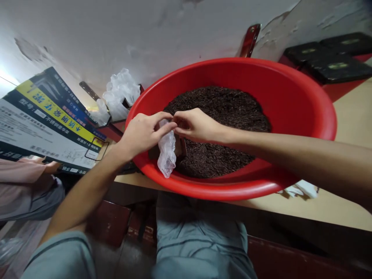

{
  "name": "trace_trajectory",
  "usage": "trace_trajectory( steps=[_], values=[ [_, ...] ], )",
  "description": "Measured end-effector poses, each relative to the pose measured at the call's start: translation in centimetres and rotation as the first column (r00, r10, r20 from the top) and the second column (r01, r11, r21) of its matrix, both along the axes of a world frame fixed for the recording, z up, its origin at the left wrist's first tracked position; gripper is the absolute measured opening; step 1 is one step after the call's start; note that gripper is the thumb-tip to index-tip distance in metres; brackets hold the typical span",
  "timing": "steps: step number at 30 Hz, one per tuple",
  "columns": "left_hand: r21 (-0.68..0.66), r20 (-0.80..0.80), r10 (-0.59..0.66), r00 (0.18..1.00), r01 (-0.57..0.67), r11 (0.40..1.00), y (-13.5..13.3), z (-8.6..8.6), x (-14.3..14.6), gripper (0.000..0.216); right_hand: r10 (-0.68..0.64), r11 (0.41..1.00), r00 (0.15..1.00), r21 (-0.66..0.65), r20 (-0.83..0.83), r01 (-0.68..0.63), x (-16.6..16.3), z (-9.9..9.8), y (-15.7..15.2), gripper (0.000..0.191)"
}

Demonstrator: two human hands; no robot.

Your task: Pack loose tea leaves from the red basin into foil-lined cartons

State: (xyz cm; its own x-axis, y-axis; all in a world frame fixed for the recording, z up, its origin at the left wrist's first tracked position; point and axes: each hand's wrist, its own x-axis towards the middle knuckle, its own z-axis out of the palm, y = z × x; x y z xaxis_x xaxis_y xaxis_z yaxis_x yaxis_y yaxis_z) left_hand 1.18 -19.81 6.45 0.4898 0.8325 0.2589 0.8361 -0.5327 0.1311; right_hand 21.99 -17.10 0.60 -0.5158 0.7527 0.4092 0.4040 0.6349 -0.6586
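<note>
A crumpled clear plastic bag [167, 155] hangs from my left hand [145, 131], whose thumb and fingers are closed on its upper end. My right hand [197, 124] meets it there, fingertips pinched against the left ones at the bag's gathered top. Both hands are over the left part of a large red basin [302, 100]. Inside the basin lies a heap of dark, dry strands [221, 104] that look like loose tea leaves. Behind the bag, a brownish box-like thing [181, 147] rests on the heap, mostly hidden by the hands and bag.
The basin stands on a light wooden table [334, 205] against a wall. Left are a printed cardboard box [52, 120] and a container of crumpled plastic bags [120, 93]. Red boxes with black tops [337, 66] stand at right. White paper [302, 190] lies near the front edge. Another person's hand [52, 167] shows far left.
</note>
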Motion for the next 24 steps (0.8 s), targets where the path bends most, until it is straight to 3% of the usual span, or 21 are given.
trace_trajectory(
  steps=[3,6,10,14,17,19,22,24],
  values=[
    [-0.008,-0.038,0.022,0.999,-0.023,1.000,-0.7,-0.2,0.3,0.041,-0.005,0.994,0.997,-0.107,-0.073,-0.003,-0.4,0.1,-1.0,0.008],
    [-0.066,0.097,-0.002,0.995,0.009,0.998,-1.4,-0.4,-0.5,0.028,0.023,0.986,0.986,-0.162,-0.162,-0.049,-0.6,0.2,-1.8,0.016],
    [-0.047,0.256,-0.023,0.966,0.036,0.998,-2.2,-0.8,-1.6,0.046,0.088,0.984,0.976,-0.135,-0.198,-0.117,-0.8,0.0,-2.2,0.031],
    [0.052,0.160,-0.098,0.982,0.091,0.995,-2.8,-1.2,-2.5,0.043,0.137,0.983,0.969,-0.090,-0.206,-0.158,-0.7,0.1,-2.1,0.007],
    [0.095,0.102,-0.093,0.990,0.084,0.992,-3.5,-1.2,-3.4,0.034,0.008,0.999,1.000,-0.034,-0.014,-0.009,-0.4,0.7,-2.3,0.024],
    [0.075,0.119,-0.033,0.992,0.024,0.997,-3.9,-1.2,-4.1,0.035,-0.092,0.995,0.983,-0.015,0.160,0.096,-0.2,1.2,-2.5,0.023],
    [0.014,0.073,0.152,0.986,-0.154,0.988,-4.2,-1.2,-4.9,0.049,-0.112,0.993,0.923,-0.003,0.369,0.121,0.0,1.4,-2.9,0.015],
    [0.010,-0.025,0.255,0.966,-0.255,0.967,-4.1,-1.4,-5.3,0.047,-0.093,0.995,0.877,0.004,0.471,0.103,0.0,1.3,-3.1,0.017]
  ],
)
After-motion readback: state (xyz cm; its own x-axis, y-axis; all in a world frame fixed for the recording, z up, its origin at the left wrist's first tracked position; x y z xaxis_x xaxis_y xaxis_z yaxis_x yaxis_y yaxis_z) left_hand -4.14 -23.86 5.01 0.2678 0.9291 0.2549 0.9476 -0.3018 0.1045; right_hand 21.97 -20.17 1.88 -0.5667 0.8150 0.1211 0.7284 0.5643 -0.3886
